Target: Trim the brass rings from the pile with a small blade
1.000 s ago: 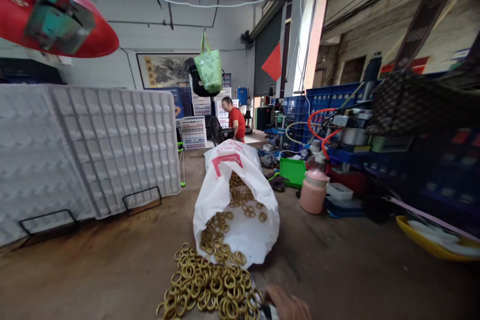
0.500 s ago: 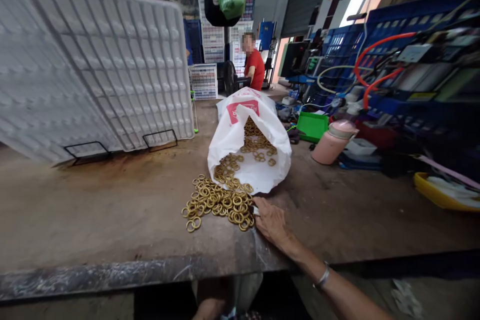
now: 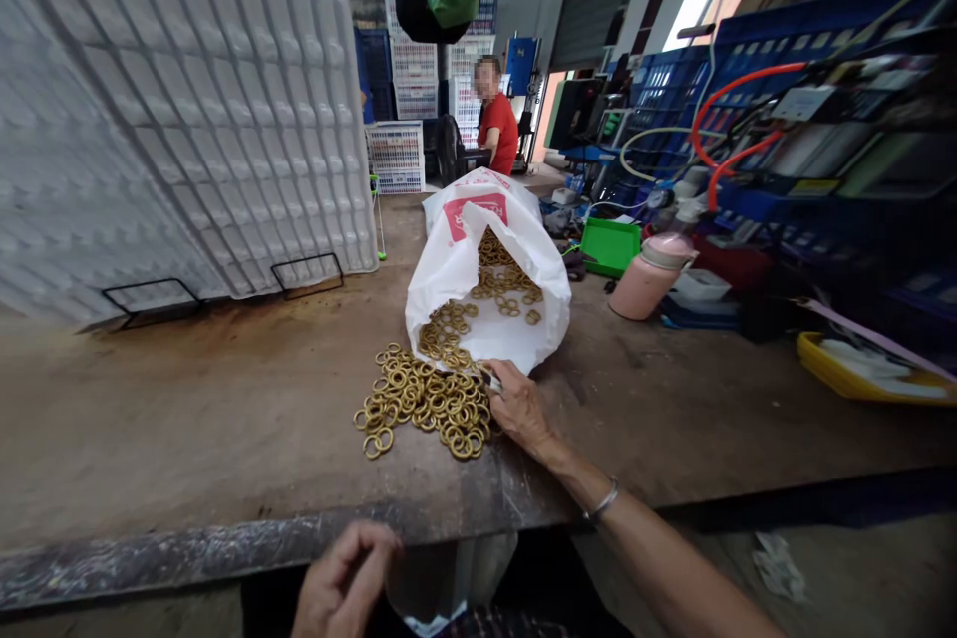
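Observation:
A heap of brass-coloured metal rings (image 3: 426,399) lies on the worktable in front of the mouth of a white sack (image 3: 549,314), which lies on its side with more rings inside. My right hand (image 3: 521,411), a metal bangle on its wrist and a white band on one finger, reaches to the heap's right side by the sack's lower lip. Its thumb and forefinger close on a ring there. At the table's front edge is my left hand (image 3: 348,568), its fingers curled in and slightly blurred; whatever they may hold is hidden.
White ribbed plastic trays (image 3: 246,130) lean on black wire stands at left. To the right are a pink bottle (image 3: 649,277), a green tray (image 3: 611,247) and a yellow basket (image 3: 844,374). A person in a red shirt (image 3: 502,132) sits beyond the table.
My left hand has risen from below the table edge into fuller view. My right hand has moved up along the heap towards the sack's lip. The whole view has shifted slightly.

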`<state>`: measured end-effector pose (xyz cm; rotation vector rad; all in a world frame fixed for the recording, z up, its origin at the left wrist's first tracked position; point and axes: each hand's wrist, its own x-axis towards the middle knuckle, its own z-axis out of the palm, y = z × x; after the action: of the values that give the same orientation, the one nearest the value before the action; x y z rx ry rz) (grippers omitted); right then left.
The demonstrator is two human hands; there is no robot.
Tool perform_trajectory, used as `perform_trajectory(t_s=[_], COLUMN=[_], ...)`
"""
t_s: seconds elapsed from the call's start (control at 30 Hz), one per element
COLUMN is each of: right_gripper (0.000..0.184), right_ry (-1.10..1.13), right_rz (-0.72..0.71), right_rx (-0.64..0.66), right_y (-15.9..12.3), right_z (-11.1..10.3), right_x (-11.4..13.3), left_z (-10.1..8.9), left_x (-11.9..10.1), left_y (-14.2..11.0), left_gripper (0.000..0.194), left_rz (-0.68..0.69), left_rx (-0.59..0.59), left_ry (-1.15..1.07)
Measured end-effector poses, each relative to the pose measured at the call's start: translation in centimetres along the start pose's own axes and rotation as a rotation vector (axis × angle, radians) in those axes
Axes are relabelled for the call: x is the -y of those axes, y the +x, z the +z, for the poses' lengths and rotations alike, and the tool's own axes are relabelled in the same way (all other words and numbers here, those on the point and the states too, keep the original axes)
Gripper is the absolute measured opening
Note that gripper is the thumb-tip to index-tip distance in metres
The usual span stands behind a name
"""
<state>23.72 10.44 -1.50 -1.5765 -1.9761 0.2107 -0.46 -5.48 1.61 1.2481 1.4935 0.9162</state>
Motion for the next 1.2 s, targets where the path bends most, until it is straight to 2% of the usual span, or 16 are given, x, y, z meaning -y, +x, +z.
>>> perform_trajectory(t_s=[0.1,0.2,0.27,0.33,0.43,0.53,0.7,0.83,1.03,1.2], right_gripper=[0.038,0.030,0.026,0.025,0.029,0.033,0.036,0.028,0.020,0.018], right_ry=[-0.179,-0.308,-0.335,-0.324,-0.262,-0.155,0.097,0.353,0.551,0.702], right_rz=[0.089,0.131,0.138,0.131,0.087,0.038,-0.032,-0.091,-0.060,-0.008], right_rx=[0.078,0.230,0.278,0.274,0.221,0.143,-0.018,-0.072,-0.039,0.074], right_y=[1.8,2.7,2.5,2.0,1.2,0.7,0.4,-0.1,-0.8,-1.7], right_z=[-0.5,-0.4,-0.2,0.0,0.2,0.2,0.2,0.4,0.7,0.5], right_x=[0.7,1.0,0.9,0.7,0.2,-0.3,-0.3,1.2,4.3,6.4], left_z=[-0.9,-0.9,-0.3,0.4,1.1,1.1,0.8,2.1,5.6,6.5], left_x=[0.3,1.6,2.6,3.2,3.4,3.3,2.8,1.0,-1.4,-1.9], left_y=[3.1,6.4,8.0,8.9,9.2,9.1,8.5,7.4,7.4,8.1], left_gripper=[0.033,0.036,0.037,0.031,0.017,0.014,0.017,0.019,0.023,0.032], left_rz=[0.134,0.252,0.324,0.391,0.450,0.456,0.466,0.405,0.162,0.080], left_rx=[-0.351,-0.452,-0.458,-0.447,-0.402,-0.406,-0.446,-0.475,-0.246,-0.144], left_ry=[0.120,0.241,0.338,0.473,0.613,0.621,0.440,0.229,-0.199,-0.312])
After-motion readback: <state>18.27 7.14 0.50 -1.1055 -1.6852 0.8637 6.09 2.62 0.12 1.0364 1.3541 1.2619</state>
